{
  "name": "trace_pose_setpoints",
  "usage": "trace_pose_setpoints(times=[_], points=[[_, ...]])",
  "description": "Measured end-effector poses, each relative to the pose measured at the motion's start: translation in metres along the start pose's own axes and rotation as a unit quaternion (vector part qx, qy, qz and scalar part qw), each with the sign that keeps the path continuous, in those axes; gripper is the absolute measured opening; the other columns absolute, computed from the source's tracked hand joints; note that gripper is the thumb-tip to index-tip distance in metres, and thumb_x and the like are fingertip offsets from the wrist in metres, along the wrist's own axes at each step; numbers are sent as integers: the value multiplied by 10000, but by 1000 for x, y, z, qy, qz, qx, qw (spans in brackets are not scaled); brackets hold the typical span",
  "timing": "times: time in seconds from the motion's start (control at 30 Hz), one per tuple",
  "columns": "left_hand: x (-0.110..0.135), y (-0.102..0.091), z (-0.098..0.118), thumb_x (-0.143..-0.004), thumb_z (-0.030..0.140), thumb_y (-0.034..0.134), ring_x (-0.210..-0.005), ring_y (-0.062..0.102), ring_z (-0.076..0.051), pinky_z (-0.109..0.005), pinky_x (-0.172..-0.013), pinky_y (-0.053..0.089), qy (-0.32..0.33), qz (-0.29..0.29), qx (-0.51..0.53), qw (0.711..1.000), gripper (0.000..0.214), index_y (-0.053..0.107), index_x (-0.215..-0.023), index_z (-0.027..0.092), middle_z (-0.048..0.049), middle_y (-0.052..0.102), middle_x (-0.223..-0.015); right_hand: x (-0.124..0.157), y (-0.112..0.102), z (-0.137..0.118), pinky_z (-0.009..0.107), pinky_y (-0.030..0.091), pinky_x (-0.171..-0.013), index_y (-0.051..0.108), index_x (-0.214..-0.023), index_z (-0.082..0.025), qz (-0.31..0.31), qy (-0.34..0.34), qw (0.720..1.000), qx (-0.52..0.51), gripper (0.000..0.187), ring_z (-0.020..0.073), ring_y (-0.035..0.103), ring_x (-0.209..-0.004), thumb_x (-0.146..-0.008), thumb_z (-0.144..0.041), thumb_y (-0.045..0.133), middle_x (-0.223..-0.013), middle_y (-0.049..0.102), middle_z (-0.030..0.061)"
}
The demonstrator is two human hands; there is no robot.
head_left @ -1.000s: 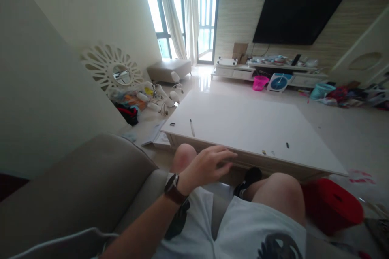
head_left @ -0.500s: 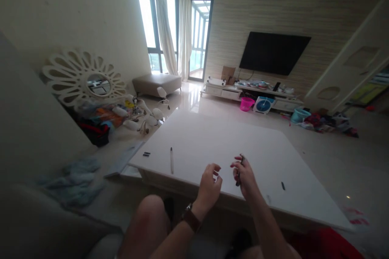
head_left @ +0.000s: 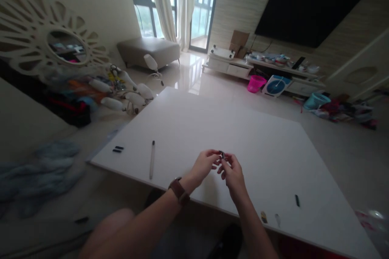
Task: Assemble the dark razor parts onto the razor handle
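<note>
My left hand and my right hand meet over the near part of the white table. Between their fingertips is a small dark object, mostly covered, whose kind I cannot make out. Both hands are closed on it. Left of them, a slim clear pen-like tube with a black end lies on the tabletop. Farther left are two short dark pieces. A dark green strip lies to the right. Near my right forearm are a small yellow-and-black piece and a small clear piece.
The white table spans the middle, its near edge before my knees. A lamp with several white shades stands on the floor at left, near a petal-framed mirror. A grey cloth lies on the floor. Farther back is a pink basket.
My hands have come together; the left has closed on the dark object that the right alone held. The view has tilted down and moved closer to the table.
</note>
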State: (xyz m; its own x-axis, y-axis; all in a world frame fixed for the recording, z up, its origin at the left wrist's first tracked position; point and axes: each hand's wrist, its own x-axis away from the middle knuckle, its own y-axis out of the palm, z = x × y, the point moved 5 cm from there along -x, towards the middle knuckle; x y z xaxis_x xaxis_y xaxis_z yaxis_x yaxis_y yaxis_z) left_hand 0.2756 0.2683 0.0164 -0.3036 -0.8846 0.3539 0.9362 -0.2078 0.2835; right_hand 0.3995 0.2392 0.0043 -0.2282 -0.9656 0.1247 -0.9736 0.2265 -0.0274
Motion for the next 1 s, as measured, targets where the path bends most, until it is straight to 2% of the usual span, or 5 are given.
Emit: trace_pose_setpoints(times=[0.3,0.57,0.7,0.8,1.0], points=[[30,-11,22,-825,224,580,-667,592,-117,-256,-635,498,156,14,-121,980,237,675,-1023,136,-74,708,-957,9,27,-11,223,394,-472,595,-1042,-185,-10,-9,999,-49,313,116,572,-563,-849,-430,613,-831,638,21],[46,-35,17,-836,235,560,-749,654,-154,-279,-711,521,180,-11,-305,935,221,694,-1001,175,-56,738,-926,35,36,12,214,324,-422,570,-1010,-189,-12,3,1000,-13,328,116,558,-540,-804,-439,622,-868,613,18],[45,-108,39,-859,274,556,-819,674,-167,-281,-791,521,172,153,-477,849,208,711,-985,214,-37,739,-917,48,42,21,243,353,-444,584,-981,-183,-53,-7,997,58,283,120,556,-515,-846,-432,573,-920,635,43],[50,-182,51,-860,247,530,-1072,639,-221,-336,-972,479,137,261,-494,818,298,657,-1119,173,-103,687,-1161,56,48,20,280,426,-538,594,-973,-189,-78,-45,987,134,227,147,574,-559,-893,-390,526,-868,635,33],[63,-310,30,-789,346,609,-1376,326,-500,-639,-1067,316,-15,440,-508,740,645,474,-1359,76,-314,345,-1485,65,64,14,305,448,-683,619,-994,-212,-149,-124,950,245,174,203,606,-773,-937,-287,474,-923,649,53]])
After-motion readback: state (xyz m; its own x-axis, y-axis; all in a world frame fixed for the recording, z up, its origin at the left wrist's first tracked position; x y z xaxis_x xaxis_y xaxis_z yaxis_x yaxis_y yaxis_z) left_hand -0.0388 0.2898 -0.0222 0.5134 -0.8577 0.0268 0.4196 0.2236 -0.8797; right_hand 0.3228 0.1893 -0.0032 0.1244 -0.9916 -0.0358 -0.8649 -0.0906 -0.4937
